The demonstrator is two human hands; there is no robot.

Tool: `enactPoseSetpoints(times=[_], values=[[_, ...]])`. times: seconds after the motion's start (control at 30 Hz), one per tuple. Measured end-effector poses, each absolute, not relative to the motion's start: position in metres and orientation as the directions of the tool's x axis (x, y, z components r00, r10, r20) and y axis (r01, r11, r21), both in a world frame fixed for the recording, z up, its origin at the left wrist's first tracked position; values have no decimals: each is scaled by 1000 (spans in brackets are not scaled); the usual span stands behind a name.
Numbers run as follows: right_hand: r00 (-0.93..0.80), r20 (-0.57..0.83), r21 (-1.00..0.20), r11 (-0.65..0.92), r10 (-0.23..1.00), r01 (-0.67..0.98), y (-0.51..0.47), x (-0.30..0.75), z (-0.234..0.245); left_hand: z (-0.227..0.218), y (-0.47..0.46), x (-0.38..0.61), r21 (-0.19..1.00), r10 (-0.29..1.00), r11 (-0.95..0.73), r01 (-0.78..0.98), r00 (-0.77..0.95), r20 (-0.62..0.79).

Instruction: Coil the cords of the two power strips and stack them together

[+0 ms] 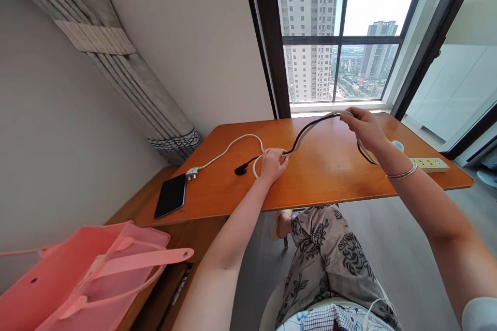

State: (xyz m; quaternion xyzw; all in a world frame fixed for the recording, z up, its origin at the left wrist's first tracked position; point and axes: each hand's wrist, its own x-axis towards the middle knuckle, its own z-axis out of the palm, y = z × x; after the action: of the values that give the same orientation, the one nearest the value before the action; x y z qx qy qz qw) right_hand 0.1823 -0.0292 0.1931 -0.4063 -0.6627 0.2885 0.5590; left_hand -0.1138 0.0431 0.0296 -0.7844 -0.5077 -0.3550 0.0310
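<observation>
From my remote seat I note a black cord [298, 137] and a white cord [248, 135] running side by side, stretched between two hands well apart over the wooden table [330, 186]; left hand [274, 164] closed around both, nearer me; right hand [362, 126] pinching them, far right; the span's long axis arches up from left to right; black plug [241, 169] and white plug [192, 172] lie left, nearer the left hand; the power strip [430, 165] lies right, nearer the right hand.
</observation>
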Motion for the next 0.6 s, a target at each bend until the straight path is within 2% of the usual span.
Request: enactPoseSetpoints(times=[0.13,0.27,0.37,0.47,0.53,0.6], values=[[48,632,-773,624,774,118,-12,175,230,62,50,-118,312,784,-450,837,203,586],[97,656,-753,658,748,18,-9,159,268,90,48,-119,406,825,-419,812,154,544],[155,621,-771,634,768,-56,-15,146,297,96,45,-117,560,859,-393,730,73,507],[248,581,-775,620,775,-123,-19,138,320,86,46,-114,776,924,-314,548,-13,383],[292,547,-779,605,785,-167,-19,135,330,75,49,-110,887,963,-258,383,23,270],[311,509,-783,581,803,-219,-17,133,337,62,50,-103,948,968,-228,223,159,195]])
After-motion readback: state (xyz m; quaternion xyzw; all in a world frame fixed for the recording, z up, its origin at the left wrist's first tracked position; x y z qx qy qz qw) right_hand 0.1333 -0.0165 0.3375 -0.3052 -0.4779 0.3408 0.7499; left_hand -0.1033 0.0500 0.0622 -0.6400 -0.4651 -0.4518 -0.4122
